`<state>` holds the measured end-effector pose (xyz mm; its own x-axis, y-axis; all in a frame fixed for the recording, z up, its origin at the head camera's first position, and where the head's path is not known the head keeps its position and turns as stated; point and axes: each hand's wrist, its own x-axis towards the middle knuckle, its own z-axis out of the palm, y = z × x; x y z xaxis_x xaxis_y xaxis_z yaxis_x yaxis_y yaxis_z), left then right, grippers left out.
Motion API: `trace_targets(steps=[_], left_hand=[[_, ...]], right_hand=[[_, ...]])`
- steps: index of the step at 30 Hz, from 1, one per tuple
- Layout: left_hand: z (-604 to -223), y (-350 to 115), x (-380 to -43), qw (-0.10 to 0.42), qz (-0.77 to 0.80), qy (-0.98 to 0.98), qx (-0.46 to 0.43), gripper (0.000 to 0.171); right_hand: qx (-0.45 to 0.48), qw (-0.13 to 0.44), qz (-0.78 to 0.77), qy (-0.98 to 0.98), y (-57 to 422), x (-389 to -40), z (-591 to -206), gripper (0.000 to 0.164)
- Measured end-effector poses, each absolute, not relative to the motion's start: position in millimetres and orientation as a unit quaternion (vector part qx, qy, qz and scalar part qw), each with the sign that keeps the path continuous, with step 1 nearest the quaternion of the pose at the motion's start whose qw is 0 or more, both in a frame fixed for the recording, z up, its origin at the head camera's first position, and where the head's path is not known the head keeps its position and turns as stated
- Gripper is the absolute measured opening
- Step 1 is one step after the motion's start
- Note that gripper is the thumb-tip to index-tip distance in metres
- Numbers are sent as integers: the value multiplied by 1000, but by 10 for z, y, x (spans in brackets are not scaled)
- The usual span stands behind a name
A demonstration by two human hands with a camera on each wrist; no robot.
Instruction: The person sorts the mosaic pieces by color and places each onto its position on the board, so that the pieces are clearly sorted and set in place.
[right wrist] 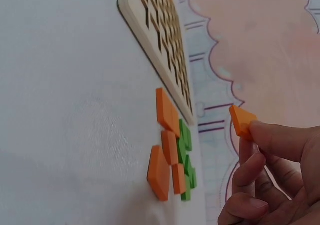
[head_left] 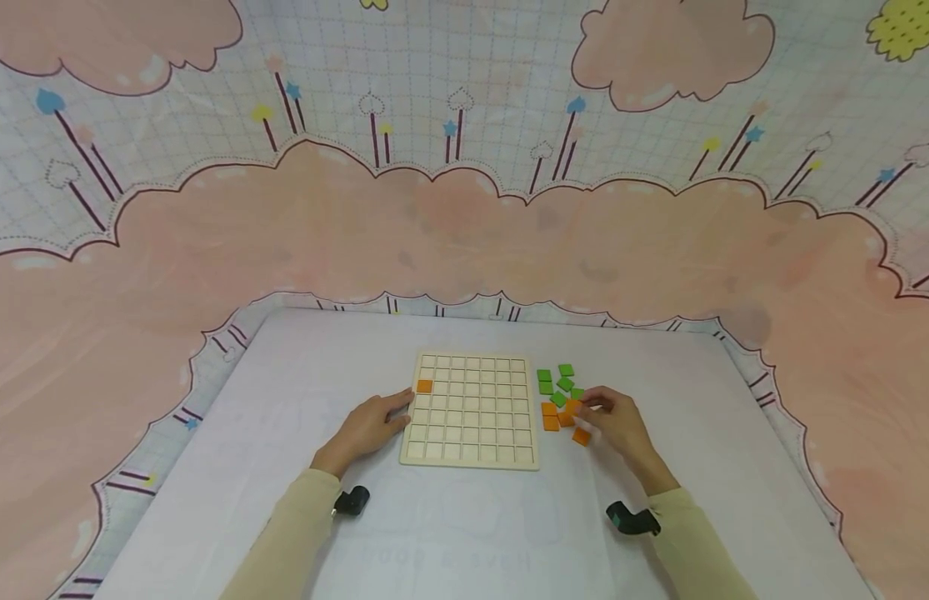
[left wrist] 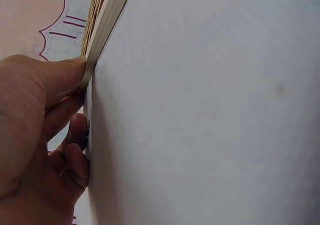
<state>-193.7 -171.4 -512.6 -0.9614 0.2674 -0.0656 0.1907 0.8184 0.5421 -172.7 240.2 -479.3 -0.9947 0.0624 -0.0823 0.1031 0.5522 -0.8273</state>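
A square wooden grid board (head_left: pixel 470 412) lies on the white table, with one orange tile (head_left: pixel 425 387) in a cell near its upper left. My left hand (head_left: pixel 370 427) rests at the board's left edge, thumb and index fingertips touching the rim; the left wrist view shows the thumb (left wrist: pixel 65 75) against that edge. Between thumb and fingers my right hand (head_left: pixel 617 421) pinches an orange square tile (right wrist: pixel 242 121), raised above the loose pieces. Below it lie several orange tiles (right wrist: pixel 159 172) and, just beyond them, several green tiles (head_left: pixel 545 382).
Both loose groups sit close to the board's right edge. The white table (head_left: pixel 284 375) meets a patterned cloth backdrop (head_left: pixel 464 242) at the back and sides. A dark wrist camera (head_left: pixel 633 518) sits at the right sleeve, and another camera (head_left: pixel 352 501) at the left.
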Motion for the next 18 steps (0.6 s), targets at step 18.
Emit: trace_targets(steps=[18], left_hand=[[-5108,-1716,-1934,66,262,954,130,50]], right_hand=[[47,41,-532,844,2019,-1775,-4784,20]])
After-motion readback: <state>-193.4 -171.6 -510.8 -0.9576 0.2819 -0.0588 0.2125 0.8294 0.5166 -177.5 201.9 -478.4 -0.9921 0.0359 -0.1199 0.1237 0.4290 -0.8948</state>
